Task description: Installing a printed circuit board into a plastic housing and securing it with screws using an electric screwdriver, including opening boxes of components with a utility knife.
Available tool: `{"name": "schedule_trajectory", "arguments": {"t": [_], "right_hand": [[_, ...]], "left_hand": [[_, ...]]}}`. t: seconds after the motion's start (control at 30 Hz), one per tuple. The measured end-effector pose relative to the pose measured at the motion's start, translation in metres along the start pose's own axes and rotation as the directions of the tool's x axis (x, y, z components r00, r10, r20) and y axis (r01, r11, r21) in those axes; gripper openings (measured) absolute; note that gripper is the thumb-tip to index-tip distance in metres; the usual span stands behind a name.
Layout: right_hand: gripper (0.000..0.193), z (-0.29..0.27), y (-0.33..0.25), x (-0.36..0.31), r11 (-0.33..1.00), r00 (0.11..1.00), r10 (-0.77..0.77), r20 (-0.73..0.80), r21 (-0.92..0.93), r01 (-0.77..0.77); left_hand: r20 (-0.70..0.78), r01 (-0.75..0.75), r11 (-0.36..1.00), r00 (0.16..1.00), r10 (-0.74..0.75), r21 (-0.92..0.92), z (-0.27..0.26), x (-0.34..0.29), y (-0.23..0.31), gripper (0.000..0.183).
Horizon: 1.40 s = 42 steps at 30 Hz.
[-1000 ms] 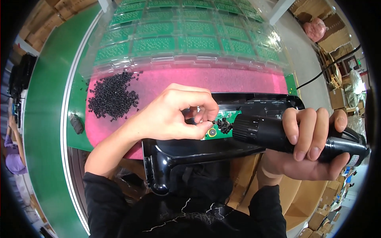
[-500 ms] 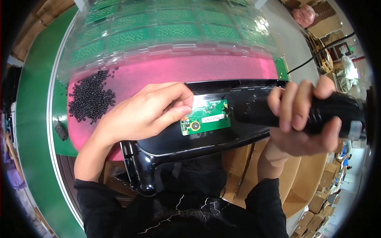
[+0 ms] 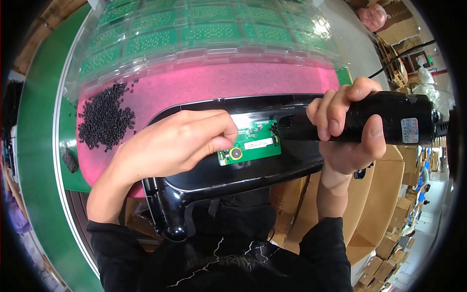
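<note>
My right hand (image 3: 346, 124) is wrapped round a thick black electric screwdriver (image 3: 401, 117), held nearly level with its nose pointing left. The screwdriver's front end lies over the right edge of a green circuit board (image 3: 258, 155); its tip is hard to make out against the dark background. The board lies in a glossy black plastic housing (image 3: 228, 181). At the board's upper left, my left hand (image 3: 177, 141) is closed, thumb and forefinger pinched together. Whatever they hold, if anything, is hidden.
A heap of small black screw-like pieces (image 3: 104, 119) lies on the pink mat (image 3: 194, 82) at left. Behind it stand clear plastic trays (image 3: 214, 31) of green boards. A cardboard box (image 3: 372, 199) is at lower right, and a black cable (image 3: 404, 56) hangs at upper right.
My right hand and the screwdriver have shifted left and up, the tool's rear end now more fully in view. The left hand stays pinched near the board, and the mat and screw heap sit slightly further left.
</note>
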State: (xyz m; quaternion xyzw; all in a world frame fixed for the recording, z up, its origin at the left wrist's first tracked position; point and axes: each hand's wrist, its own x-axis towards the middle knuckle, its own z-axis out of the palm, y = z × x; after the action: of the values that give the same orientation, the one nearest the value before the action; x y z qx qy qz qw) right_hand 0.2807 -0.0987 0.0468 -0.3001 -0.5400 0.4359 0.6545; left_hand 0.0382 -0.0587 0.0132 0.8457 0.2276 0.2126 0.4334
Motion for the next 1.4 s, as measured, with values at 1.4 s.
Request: {"name": "schedule_trajectory", "arguments": {"t": [1.4], "right_hand": [[0.034, 0.065, -0.025, 0.006, 0.930, 0.961, -0.275, 0.044, 0.265, 0.254]], "left_hand": [[-0.232, -0.033, 0.999, 0.972, 0.029, -0.012, -0.006, -0.005, 0.012, 0.016]]}}
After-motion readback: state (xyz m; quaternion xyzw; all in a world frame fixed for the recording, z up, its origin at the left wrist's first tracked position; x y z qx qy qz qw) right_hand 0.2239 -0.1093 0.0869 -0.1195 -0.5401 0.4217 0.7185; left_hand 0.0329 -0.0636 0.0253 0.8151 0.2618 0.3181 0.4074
